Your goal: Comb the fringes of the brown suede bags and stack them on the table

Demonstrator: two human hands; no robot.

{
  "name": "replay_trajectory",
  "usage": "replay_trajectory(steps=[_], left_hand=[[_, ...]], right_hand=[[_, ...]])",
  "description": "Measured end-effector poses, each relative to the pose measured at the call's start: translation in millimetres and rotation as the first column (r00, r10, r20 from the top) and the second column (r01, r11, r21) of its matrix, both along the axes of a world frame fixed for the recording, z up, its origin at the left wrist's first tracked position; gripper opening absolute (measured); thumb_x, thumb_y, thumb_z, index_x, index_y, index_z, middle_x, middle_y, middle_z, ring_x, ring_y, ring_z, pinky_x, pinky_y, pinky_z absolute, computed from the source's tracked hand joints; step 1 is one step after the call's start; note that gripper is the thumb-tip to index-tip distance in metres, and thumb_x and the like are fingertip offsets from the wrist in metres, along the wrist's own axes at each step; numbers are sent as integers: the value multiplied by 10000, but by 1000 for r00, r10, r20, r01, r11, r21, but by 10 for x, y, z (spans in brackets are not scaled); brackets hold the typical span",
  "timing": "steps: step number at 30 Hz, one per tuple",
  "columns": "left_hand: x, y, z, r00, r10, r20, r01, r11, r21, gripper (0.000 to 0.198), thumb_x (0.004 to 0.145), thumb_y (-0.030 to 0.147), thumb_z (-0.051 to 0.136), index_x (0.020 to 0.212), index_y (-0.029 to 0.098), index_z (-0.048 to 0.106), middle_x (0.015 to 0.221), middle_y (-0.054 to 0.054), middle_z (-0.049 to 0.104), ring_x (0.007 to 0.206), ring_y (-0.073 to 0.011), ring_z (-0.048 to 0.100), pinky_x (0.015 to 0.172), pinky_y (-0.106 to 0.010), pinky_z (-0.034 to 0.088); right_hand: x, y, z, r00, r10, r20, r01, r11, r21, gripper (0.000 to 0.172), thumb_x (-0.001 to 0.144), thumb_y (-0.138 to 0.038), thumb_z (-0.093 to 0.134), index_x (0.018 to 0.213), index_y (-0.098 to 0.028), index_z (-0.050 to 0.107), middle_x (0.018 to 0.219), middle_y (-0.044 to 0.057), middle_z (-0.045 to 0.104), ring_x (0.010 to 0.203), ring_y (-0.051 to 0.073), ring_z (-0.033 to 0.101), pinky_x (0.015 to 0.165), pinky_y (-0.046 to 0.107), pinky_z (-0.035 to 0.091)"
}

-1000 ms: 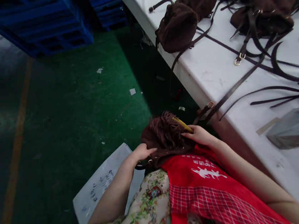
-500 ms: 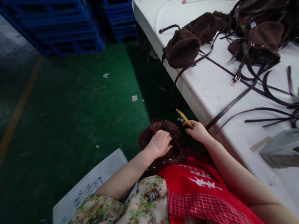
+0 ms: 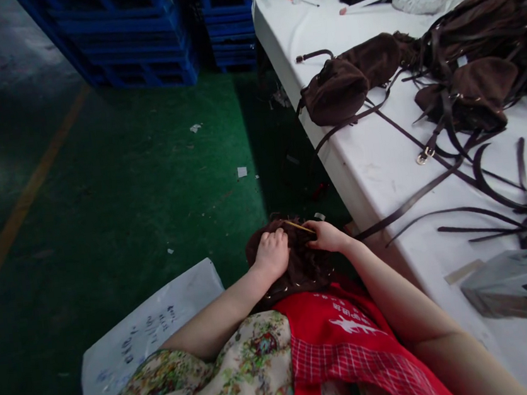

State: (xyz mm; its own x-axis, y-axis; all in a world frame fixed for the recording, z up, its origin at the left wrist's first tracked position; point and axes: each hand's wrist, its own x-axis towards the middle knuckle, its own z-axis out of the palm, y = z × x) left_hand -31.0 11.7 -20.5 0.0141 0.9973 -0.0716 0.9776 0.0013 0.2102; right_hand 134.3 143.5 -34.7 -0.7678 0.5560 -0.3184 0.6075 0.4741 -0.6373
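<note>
A brown fringed suede bag [image 3: 305,266] rests on my lap against a red apron [image 3: 356,345]. My left hand [image 3: 271,253] is closed on the top of the bag, pressing its fringe down. My right hand [image 3: 325,236] pinches a yellow comb [image 3: 298,226] that lies across the fringe, right beside my left hand's fingers.
A white table [image 3: 383,165] at the right carries more brown bags [image 3: 337,91], loose brown straps [image 3: 495,184] and a grey box [image 3: 520,279]. Blue pallets [image 3: 131,35] stand at the back on the green floor. A white printed sheet [image 3: 146,334] lies by my left side.
My left hand moved from the bag's side to its top. My right hand lifted the comb off the fringe, then brought it back down across it. The view tilted upward.
</note>
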Motion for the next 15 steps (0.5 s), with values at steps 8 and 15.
replay_trajectory(steps=[8,15], left_hand=[[-180,131,40,954,298,18,-293,946,-137,274,874,155,369,973,66,609,946,-173,595,808,-276,633,711,-395,467],[-368,399,468,717,-102,689,-59,977,206,316,736,71,429,944,160,649,1150,-93,622,1132,-235,537,1031,-399,375]], right_hand=[[49,-160,33,990,-58,130,76,987,-141,322,628,-407,744,831,-163,689,660,2,641,607,148,564,565,227,402],[155,-431,312,979,0,-204,-96,882,-462,344,775,-437,633,937,-134,648,786,-4,639,687,133,560,649,240,458]])
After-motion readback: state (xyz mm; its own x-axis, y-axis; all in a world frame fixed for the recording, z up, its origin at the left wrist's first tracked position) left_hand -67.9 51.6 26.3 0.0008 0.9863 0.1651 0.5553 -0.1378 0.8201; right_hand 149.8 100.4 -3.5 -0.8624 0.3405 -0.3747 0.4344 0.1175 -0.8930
